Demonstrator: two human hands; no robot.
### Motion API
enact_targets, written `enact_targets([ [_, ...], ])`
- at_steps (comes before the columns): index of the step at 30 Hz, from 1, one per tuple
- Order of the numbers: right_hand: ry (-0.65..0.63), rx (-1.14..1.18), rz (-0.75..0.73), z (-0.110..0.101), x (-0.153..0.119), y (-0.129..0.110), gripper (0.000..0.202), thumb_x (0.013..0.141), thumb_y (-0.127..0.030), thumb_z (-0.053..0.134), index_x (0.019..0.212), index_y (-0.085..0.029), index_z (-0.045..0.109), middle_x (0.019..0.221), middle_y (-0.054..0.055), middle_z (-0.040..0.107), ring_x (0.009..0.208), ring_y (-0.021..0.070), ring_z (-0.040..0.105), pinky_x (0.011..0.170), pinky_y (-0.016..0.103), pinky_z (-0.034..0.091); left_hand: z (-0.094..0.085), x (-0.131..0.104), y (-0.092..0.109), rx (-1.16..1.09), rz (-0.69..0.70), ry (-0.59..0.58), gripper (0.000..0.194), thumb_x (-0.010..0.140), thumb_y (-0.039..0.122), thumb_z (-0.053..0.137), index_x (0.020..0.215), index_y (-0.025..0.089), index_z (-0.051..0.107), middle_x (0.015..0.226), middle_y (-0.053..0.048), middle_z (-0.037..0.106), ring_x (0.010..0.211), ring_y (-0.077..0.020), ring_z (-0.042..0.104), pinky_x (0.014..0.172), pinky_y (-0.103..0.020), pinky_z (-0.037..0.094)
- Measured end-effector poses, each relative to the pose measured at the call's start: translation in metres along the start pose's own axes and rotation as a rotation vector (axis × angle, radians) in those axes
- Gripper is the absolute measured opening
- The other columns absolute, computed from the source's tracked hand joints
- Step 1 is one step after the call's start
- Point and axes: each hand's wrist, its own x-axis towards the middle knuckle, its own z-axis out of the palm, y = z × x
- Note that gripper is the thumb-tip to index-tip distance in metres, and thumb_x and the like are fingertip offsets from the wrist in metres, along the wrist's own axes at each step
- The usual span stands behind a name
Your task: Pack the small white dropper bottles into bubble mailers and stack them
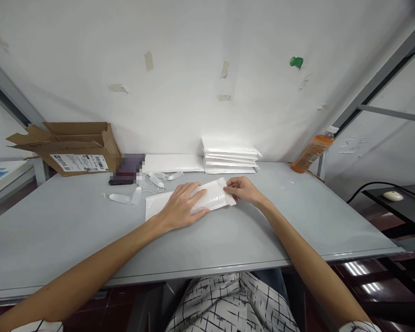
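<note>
At a grey work table (90, 230) set against a white wall, I watch from afar as a seated person works on a small white padded bubble mailer (212, 199) lying flat near the middle of the tabletop. The left hand (181, 206) is spread palm-down on the envelope, fingers apart, apparently to pin it flat, while the right hand (242, 189) pinches the flap end between thumb and fingertips, closed on its edge, as one would to fold or seal it. A flat white sheet or second mailer (155, 206) lies partly under the first. Within easy reach behind sits a stack of white padded mailers (230, 157), with another flat white pile (173, 163) beside it. Several small clear plastic sachets with loops (119, 198) are scattered to the left. An open brown cardboard box (72, 145) at the far left carries a white shipping label with barcodes, its print too small for me to read. An orange drink bottle (313, 151) leans at the table's far right corner; its label is also illegible.
</note>
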Motion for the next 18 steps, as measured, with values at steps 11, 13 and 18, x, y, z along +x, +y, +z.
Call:
enact_targets([
  [11,0.103,0.023,-0.063,-0.0073,-0.0002,-0.0011,0.028,0.074,-0.043,0.069,0.074,-0.015,0.066,0.059,0.0,0.058,0.048,0.0104,0.047,0.047,0.026,0.035,-0.0021,0.0001,-0.0013,-0.013,-0.049,-0.044,0.057,0.086,0.058,0.059,0.127,0.019,0.057,0.134,-0.018,0.052,0.121,-0.0348,0.049,0.099,-0.055,0.042],
  [13,0.123,0.079,-0.075,-0.0072,-0.0009,-0.0034,0.03,0.074,-0.045,0.07,0.077,-0.015,0.067,0.06,0.0,0.058,0.049,0.0099,0.046,0.046,0.026,0.034,-0.0015,-0.0002,-0.002,-0.012,-0.053,-0.038,0.059,0.084,0.058,0.061,0.129,0.02,0.056,0.134,-0.017,0.051,0.122,-0.0348,0.049,0.099,-0.055,0.042],
  [18,0.138,0.208,-0.098,-0.0056,-0.0025,-0.0091,0.036,0.078,-0.051,0.066,0.085,-0.015,0.07,0.071,0.004,0.063,0.05,0.0095,0.048,0.044,0.025,0.034,0.0004,-0.0008,-0.0027,-0.004,-0.067,-0.041,0.052,0.088,0.049,0.059,0.13,0.019,0.055,0.134,-0.016,0.052,0.12,-0.0325,0.051,0.098,-0.052,0.044],
])
